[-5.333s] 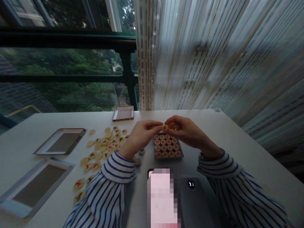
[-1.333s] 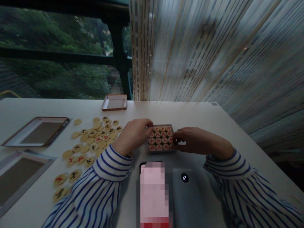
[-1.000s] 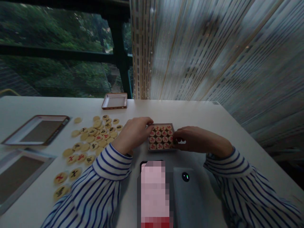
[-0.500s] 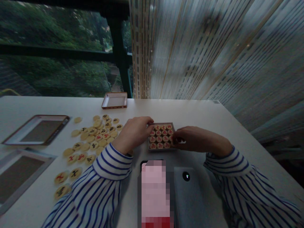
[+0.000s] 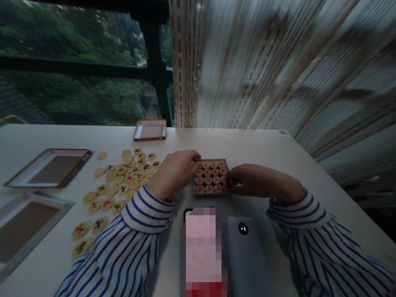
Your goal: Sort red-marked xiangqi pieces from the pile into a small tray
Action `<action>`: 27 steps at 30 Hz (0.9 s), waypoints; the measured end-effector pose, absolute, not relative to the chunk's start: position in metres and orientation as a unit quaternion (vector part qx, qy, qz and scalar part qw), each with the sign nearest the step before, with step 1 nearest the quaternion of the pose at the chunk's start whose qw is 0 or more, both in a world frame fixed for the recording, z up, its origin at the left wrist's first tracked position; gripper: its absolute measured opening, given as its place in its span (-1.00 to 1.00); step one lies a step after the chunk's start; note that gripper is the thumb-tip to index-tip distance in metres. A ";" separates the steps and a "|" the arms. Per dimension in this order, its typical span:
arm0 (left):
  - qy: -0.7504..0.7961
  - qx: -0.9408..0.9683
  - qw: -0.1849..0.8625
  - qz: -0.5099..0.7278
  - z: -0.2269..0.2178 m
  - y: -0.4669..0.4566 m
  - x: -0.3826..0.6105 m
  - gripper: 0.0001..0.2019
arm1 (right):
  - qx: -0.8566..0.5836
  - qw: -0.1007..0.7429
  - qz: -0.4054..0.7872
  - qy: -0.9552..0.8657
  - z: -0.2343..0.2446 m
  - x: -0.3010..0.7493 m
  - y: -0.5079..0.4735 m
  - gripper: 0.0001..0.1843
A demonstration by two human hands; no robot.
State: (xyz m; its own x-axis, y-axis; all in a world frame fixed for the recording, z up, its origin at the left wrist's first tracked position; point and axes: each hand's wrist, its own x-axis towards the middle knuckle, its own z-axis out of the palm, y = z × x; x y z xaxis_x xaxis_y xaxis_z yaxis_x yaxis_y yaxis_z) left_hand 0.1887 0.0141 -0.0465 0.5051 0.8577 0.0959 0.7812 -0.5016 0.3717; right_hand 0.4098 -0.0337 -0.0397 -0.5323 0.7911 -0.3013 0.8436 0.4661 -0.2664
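A small shallow box point(image 5: 213, 195) lies on the white table in front of me, with xiangqi pieces point(image 5: 208, 180) bearing red characters packed in rows inside. My left hand point(image 5: 182, 167) grips the box's left edge, thumb and fingers bent around its upper left corner. At the right edge, my right hand point(image 5: 256, 180) has curled fingers closed against the rim, touching the pieces in the end column. Its fingertips are partly hidden, and a white gap shows between thumb and fingers. Left of my left hand, loose xiangqi pieces point(image 5: 124, 188) with black or red characters lie scattered, some blank side up.
A small open box lid point(image 5: 151, 139) sits at the table's far edge. Two larger shallow trays point(image 5: 66, 181) lie at the left. A phone point(image 5: 187, 214) with a blurred screen and a grey device with a round display point(image 5: 247, 255) are close to me. Beyond are a window and curtain.
Both hands stay at the box in nearly the same pose. The whole view has shifted very slightly; no piece has visibly moved.
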 end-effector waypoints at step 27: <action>0.470 0.861 0.135 0.139 -0.049 0.017 0.189 -0.68 | 0.493 0.068 -0.175 0.850 -0.042 0.409 -0.035 -0.85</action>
State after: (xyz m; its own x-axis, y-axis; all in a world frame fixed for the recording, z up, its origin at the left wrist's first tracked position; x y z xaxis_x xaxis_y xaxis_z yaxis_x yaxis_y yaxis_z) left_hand 0.1893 0.0167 -0.0488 0.5189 0.8474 0.1128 0.7723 -0.5213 0.3631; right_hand 0.4095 -0.0351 -0.0423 -0.5053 0.8133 -0.2883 0.8610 0.4530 -0.2311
